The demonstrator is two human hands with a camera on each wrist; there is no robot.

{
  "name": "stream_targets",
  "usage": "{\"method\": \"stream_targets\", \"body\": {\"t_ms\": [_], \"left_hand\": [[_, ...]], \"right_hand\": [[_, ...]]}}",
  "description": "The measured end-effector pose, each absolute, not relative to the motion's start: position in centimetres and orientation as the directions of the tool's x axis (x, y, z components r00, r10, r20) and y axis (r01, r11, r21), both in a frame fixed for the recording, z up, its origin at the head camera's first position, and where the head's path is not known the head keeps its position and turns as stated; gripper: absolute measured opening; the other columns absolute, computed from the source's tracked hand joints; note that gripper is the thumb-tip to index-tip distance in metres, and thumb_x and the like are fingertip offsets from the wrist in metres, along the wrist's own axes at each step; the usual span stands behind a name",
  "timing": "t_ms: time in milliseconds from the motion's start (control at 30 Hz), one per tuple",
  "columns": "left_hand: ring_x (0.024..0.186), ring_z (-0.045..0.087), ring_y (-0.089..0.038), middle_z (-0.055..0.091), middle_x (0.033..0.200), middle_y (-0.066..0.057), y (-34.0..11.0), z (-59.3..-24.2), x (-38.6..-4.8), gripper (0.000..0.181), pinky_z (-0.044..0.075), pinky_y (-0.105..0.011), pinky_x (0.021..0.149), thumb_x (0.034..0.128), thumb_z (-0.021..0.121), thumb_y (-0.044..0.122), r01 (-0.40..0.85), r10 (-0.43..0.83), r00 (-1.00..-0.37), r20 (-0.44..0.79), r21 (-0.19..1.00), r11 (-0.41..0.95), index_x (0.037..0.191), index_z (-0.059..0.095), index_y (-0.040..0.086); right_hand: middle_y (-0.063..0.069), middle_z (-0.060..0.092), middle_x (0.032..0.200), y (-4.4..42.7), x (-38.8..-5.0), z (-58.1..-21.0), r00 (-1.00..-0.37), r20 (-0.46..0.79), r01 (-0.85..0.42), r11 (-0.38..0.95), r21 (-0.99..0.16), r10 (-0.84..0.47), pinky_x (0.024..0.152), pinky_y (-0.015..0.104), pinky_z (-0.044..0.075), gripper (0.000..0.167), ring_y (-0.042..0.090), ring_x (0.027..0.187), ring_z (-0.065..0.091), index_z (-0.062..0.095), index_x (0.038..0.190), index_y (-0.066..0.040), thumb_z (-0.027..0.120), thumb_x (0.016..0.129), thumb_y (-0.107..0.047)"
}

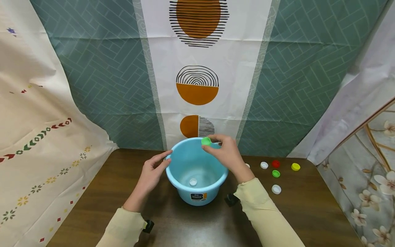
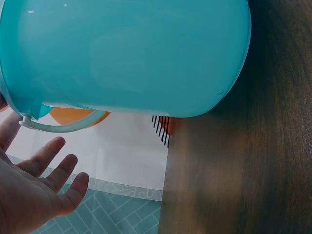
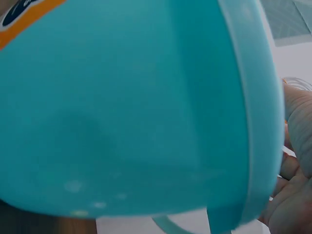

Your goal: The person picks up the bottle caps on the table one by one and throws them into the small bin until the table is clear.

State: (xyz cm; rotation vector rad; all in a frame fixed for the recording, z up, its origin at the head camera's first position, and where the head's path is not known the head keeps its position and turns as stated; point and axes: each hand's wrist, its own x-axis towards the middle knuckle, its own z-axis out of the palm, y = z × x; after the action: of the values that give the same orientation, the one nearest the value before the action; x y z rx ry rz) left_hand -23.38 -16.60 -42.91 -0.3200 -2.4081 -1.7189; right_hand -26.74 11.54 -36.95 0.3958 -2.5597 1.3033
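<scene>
Right hand [image 1: 228, 153] nearly closed, pinching green cap [image 1: 205, 141] between thumb and fingers, above far right part of blue bucket [image 1: 197, 189]. Left hand [image 1: 150, 173] mostly open, fingers spread, thumb and index at bucket's left rim. White cap [image 1: 193, 182] on bucket floor. Bucket upright on wooden table [image 1: 123, 181], loose caps [image 1: 276, 173] right of it.

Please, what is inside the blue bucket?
One white cap lies on the bottom of the blue bucket. The bucket's near side covers part of the bottom; anything there would be hidden.
</scene>
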Motion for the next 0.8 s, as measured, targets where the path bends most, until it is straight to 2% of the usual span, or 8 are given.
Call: {"method": "stream_targets", "body": {"t_ms": [200, 400, 633, 800], "left_hand": [[0.125, 0.047, -0.016, 0.055, 0.131, 0.006, -16.6, -43.0, -23.4, 0.037, 0.045, -0.044, 0.096, 0.0897, 0.059, 0.042, 0.259, 0.078, -0.966, 0.247, 0.916, 0.308, 0.125, 0.059, 0.032], [0.123, 0.048, -0.013, 0.055, 0.13, 0.008, -16.6, -43.0, -23.5, 0.036, 0.047, -0.032, 0.091, 0.0897, 0.059, 0.043, 0.253, 0.069, -0.967, 0.244, 0.916, 0.311, 0.124, 0.059, 0.033], [0.125, 0.046, -0.011, 0.055, 0.131, 0.009, -16.5, -42.8, -23.4, 0.037, 0.045, -0.036, 0.095, 0.0897, 0.059, 0.042, 0.251, 0.074, -0.968, 0.24, 0.919, 0.304, 0.125, 0.059, 0.032], [0.124, 0.047, -0.011, 0.056, 0.13, 0.008, -16.5, -42.9, -23.4, 0.037, 0.046, -0.027, 0.092, 0.0896, 0.06, 0.042, 0.246, 0.072, -0.969, 0.236, 0.92, 0.304, 0.125, 0.059, 0.032]], "right_hand": [[-0.011, 0.065, 0.11, 10.2, -26.9, -37.1, -0.933, 0.325, -0.354, 0.571, -0.74, -0.156, 0.087, 0.038, 0.048, 0.041, 0.014, 0.101, 0.059, 0.066, 0.112, -0.027, 0.073, 0.077, -0.047], [-0.01, 0.062, 0.113, 9.0, -26.9, -37.0, -0.927, 0.325, -0.371, 0.575, -0.729, -0.187, 0.087, 0.037, 0.049, 0.043, 0.017, 0.104, 0.057, 0.066, 0.114, -0.026, 0.072, 0.078, -0.047], [-0.011, 0.063, 0.11, 8.3, -26.7, -36.9, -0.927, 0.319, -0.373, 0.561, -0.739, -0.197, 0.087, 0.037, 0.049, 0.04, 0.013, 0.101, 0.057, 0.067, 0.112, -0.025, 0.073, 0.077, -0.044], [-0.011, 0.063, 0.111, 8.1, -26.6, -37.0, -0.928, 0.309, -0.371, 0.564, -0.738, -0.206, 0.087, 0.036, 0.049, 0.04, 0.012, 0.103, 0.057, 0.066, 0.113, -0.025, 0.073, 0.078, -0.044]]}}
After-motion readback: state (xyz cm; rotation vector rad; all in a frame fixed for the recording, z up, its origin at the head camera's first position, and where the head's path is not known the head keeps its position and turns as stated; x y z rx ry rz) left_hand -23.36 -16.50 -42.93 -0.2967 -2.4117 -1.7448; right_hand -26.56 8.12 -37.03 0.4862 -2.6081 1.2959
